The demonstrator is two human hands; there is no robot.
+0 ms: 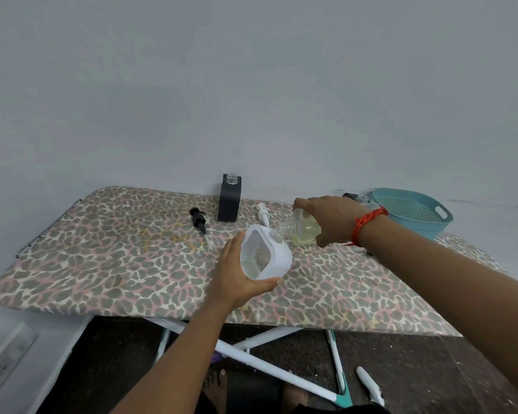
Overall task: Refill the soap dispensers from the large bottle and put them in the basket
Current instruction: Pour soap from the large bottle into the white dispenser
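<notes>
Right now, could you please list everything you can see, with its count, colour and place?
Ironing board: one, leopard print, centre.
White dispenser: one, tilted, in left hand.
Large bottle: one, clear with yellowish liquid, mouth at the dispenser's neck.
Black dispenser: one, uncapped, upright at the back.
Black pump: one, lying left of it.
White pump: one, lying right of it.
Basket: one, teal, far right.
Left hand: holds white dispenser.
Right hand: tips bottle; red thread at the wrist.

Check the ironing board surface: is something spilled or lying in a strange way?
No spill shows. The black pump head and white pump head lie loose on the leopard-print ironing board, and the open black square dispenser stands uncapped, as refilling would require.
</notes>
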